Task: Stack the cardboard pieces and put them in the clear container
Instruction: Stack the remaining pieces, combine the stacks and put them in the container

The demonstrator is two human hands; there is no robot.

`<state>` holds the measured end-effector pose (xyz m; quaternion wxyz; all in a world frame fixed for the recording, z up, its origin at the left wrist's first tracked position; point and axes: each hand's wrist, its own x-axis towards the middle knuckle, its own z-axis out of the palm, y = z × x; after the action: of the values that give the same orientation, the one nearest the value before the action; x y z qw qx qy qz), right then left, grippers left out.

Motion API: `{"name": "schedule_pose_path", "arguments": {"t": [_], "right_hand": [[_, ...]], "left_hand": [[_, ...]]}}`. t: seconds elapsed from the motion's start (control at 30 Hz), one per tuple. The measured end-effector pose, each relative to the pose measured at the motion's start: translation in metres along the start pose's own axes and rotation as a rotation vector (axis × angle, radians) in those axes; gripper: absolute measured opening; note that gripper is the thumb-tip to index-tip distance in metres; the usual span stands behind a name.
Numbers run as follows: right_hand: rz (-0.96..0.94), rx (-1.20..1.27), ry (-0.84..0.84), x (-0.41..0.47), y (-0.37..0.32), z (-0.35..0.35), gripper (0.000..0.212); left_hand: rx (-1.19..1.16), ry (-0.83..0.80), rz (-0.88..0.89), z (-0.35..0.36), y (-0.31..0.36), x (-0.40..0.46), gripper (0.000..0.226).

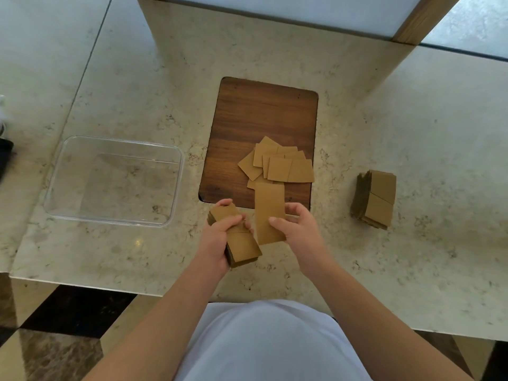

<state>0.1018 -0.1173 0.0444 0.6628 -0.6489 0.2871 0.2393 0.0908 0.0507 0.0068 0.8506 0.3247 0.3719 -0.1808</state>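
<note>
My left hand (220, 237) grips a thick stack of brown cardboard pieces (243, 247) just above the marble table, near its front edge. My right hand (298, 228) pinches a single long cardboard piece (269, 210) beside that stack, thumb on top. Several loose cardboard pieces (277, 165) lie fanned out on the lower right part of a dark wooden board (255, 116). A second finished stack of cardboard (375, 199) stands on the table to the right. The clear container (55, 185) sits to the left with nothing visible inside.
The marble table (412, 133) has its front edge close to my body. A wooden-framed white panel (423, 20) stands at the back. A dark object (5, 155) shows at the far left edge.
</note>
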Motion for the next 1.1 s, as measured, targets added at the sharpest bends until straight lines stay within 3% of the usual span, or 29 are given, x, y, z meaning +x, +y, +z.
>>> {"name": "schedule_pose_path", "arguments": {"t": [0.07, 0.13, 0.27, 0.43, 0.5, 0.6, 0.8, 0.9, 0.97, 1.1], "right_hand": [[-0.063, -0.074, -0.057, -0.001, -0.007, -0.011, 0.023], [-0.138, -0.248, -0.265, -0.003, -0.022, -0.023, 0.024], [-0.122, -0.75, -0.665, 0.006, -0.064, -0.027, 0.01], [-0.153, -1.274, -0.853, 0.026, -0.088, 0.011, 0.027], [-0.249, -1.301, -0.818, 0.033, -0.087, 0.022, 0.037], [-0.349, -1.193, -0.699, 0.039, -0.077, 0.032, 0.05], [-0.365, -1.145, -0.503, 0.058, -0.055, 0.017, 0.076], [-0.341, -0.944, -0.123, 0.084, -0.06, -0.005, 0.084], [-0.356, -1.052, 0.112, 0.105, -0.062, -0.017, 0.075], [-0.394, -1.366, 0.106, 0.126, -0.059, -0.026, 0.072]], "left_hand": [[-0.04, -0.047, -0.086, 0.002, 0.002, -0.003, 0.026], [0.072, -0.083, -0.189, -0.001, 0.006, -0.005, 0.055], [0.381, -0.191, -0.365, -0.004, 0.009, -0.006, 0.087], [0.415, -0.285, -0.529, 0.001, 0.003, -0.008, 0.1], [0.331, -0.337, -0.524, 0.001, 0.0, -0.01, 0.097], [0.128, -0.408, -0.445, 0.003, 0.0, -0.012, 0.074], [0.025, -0.266, -0.267, 0.003, 0.008, 0.001, 0.067], [-0.181, -0.141, -0.225, 0.005, 0.014, 0.014, 0.071], [-0.228, -0.091, -0.203, 0.004, 0.019, 0.021, 0.075], [-0.192, -0.035, -0.208, 0.004, 0.025, 0.031, 0.073]]}}
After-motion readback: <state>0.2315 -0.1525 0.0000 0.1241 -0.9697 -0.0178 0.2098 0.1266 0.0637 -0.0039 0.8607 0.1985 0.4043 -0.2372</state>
